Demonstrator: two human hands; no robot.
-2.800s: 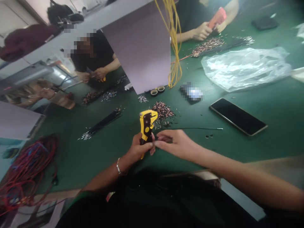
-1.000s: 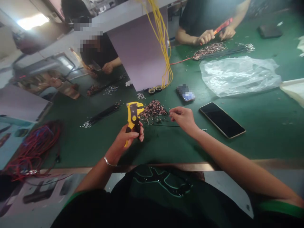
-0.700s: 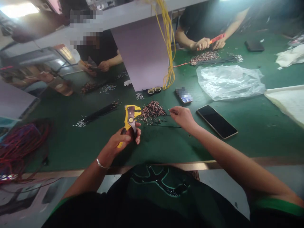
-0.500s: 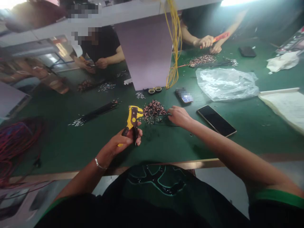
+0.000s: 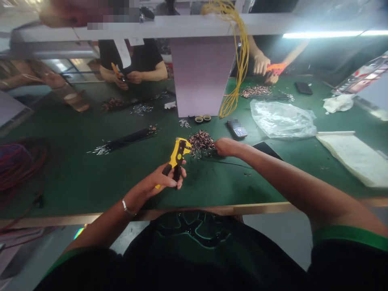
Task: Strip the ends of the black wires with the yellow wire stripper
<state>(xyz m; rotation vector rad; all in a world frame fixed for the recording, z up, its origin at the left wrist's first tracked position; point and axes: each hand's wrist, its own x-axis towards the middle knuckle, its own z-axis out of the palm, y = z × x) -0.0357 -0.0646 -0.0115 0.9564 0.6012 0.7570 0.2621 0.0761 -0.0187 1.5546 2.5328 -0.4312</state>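
My left hand (image 5: 169, 178) is wrapped round the handles of a yellow and black wire stripper (image 5: 178, 155), its jaws up and pointing right. Just right of the jaws lies a heap of short black wires (image 5: 201, 142) with bare copper ends. My right hand (image 5: 223, 146) is closed at the right edge of this heap, its fingertips turned down and hidden; what they pinch cannot be made out. A thin black wire (image 5: 232, 163) runs rightward on the table below that hand. To the left lies a bundle of black wires (image 5: 130, 139) with pale ends.
Behind the heap are tape rolls (image 5: 203, 119) and a small device (image 5: 238, 128). A phone (image 5: 265, 149) lies partly behind my right forearm. Further right are a plastic bag (image 5: 281, 119) and paper (image 5: 348, 153). Yellow wires (image 5: 241, 68) hang from the shelf. Co-workers' hands work opposite.
The camera view has shifted. My right hand has curled inward at the heap's edge, and its forearm now covers part of the phone. My left hand keeps the wire stripper beside the heap.
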